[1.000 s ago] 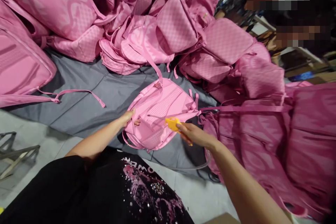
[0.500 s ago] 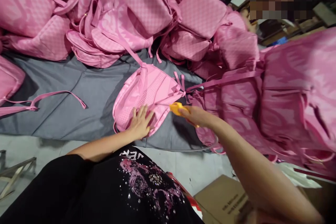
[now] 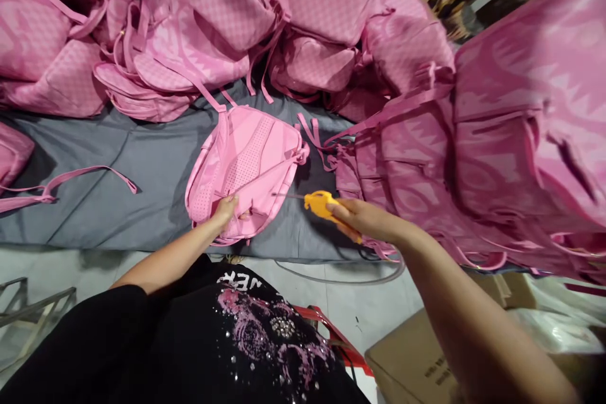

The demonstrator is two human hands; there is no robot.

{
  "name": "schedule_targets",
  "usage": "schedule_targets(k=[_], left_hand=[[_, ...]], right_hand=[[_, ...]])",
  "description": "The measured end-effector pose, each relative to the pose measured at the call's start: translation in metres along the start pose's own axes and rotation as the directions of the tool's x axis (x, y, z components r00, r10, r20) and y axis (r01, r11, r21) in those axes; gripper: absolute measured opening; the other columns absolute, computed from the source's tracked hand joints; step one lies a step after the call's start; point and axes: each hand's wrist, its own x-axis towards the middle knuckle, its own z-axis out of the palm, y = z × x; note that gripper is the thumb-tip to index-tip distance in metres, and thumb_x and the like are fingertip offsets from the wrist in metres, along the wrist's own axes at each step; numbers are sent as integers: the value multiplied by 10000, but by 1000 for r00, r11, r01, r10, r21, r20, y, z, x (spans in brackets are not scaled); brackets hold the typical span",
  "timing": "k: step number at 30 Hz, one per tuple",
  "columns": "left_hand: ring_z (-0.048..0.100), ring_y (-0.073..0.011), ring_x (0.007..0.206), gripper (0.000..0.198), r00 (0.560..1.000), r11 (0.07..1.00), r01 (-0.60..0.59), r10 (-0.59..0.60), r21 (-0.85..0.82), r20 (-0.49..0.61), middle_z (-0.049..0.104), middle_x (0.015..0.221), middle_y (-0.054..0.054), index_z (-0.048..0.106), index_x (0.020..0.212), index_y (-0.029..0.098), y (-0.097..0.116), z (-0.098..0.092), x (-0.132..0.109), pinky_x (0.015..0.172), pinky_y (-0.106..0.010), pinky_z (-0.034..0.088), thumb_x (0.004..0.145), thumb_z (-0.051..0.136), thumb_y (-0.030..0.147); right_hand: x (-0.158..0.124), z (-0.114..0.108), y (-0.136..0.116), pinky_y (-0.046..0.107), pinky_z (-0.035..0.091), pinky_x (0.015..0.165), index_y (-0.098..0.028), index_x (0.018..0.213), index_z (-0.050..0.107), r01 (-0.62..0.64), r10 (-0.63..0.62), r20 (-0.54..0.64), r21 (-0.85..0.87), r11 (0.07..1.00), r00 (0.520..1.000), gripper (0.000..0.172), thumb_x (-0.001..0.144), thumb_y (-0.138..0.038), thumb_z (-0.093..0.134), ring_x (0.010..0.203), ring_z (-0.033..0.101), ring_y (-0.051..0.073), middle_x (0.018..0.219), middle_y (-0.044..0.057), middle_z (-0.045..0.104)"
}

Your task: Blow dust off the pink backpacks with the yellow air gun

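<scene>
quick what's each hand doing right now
Left hand: closed on the near edge of the light pink fabric backpack.
Right hand: closed around the yellow plastic tool with a thin nozzle.

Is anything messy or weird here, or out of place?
Nothing looks broken or spilled. The pink bags are heaped in jumbled piles around the grey cloth, and one loose strap sprawls across it at the left. The left hand grips one backpack; the right hand holds a yellow tool.

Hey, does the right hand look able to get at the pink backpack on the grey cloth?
Probably yes: the right hand holds a yellow tool right beside the pink backpack, its thin tip at the bag's edge, with only grey cloth between.
</scene>
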Motion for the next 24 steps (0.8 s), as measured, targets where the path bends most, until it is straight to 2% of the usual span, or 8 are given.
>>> schedule_targets(k=[4,7,9,12,16,19,21,24], left_hand=[[691,-269,939,360,999,999,27,-28,-47,-37,688,1121,-151,617,1172,139,-3,10,-1,761,-400,587,953,482,390],[573,-291,1214,425,982,960,-184,189,209,-1,626,1288,-118,614,1288,200,3,20,-13,1021,-431,478,894,587,357],[521,-294,1272,478,928,829,-372,336,419,160,613,1297,-112,595,1345,233,13,19,-24,1098,-454,401,886,598,367],[509,-284,1277,466,822,665,-569,485,484,299,583,1329,-113,618,1323,243,36,-7,-34,1113,-454,381,891,597,419],[498,-246,1277,405,722,669,-608,689,428,-52,571,1326,-110,626,1265,196,54,-79,-22,1113,-409,377,909,582,384],[625,-174,970,222,883,940,-315,342,133,-322,652,1045,-78,666,1068,163,48,-123,-3,930,-310,487,889,606,280],[601,-126,702,118,969,983,9,-54,-185,-240,629,790,-38,652,882,133,41,-134,8,757,-252,509,898,582,227],[539,-106,545,211,952,885,266,-304,-381,-43,577,631,-17,601,754,125,36,-132,17,628,-227,498,931,502,182]], right_hand=[[-1,6,3,251,377,574,-125,1086,630,-33,28,-297,-13,999,954,431,1005,-424,330,593,608,173,769,98,700],[-9,19,4,245,367,582,-141,1082,644,18,-17,-262,3,1000,965,472,998,-483,330,664,638,184,837,111,718],[-17,36,7,247,370,617,-146,1107,641,-58,48,-335,-18,998,941,445,996,-464,350,778,664,209,923,131,725],[-33,80,5,253,354,626,-159,1101,640,-121,110,-252,-28,992,962,398,1003,-430,365,835,675,228,930,126,728],[-49,153,-16,263,334,607,-165,1073,630,-185,186,-138,19,983,973,373,1020,-397,342,812,684,226,897,109,731],[-51,192,-40,272,325,611,-168,1083,604,-238,243,-133,54,970,961,378,1035,-395,305,841,692,231,906,107,734],[-50,208,-56,275,322,613,-172,1096,587,-271,277,-137,58,961,951,362,1039,-393,305,861,698,234,922,107,736],[-46,225,-79,278,327,606,-177,1115,560,-351,351,-172,31,936,920,334,1037,-409,333,846,708,242,912,109,738]])
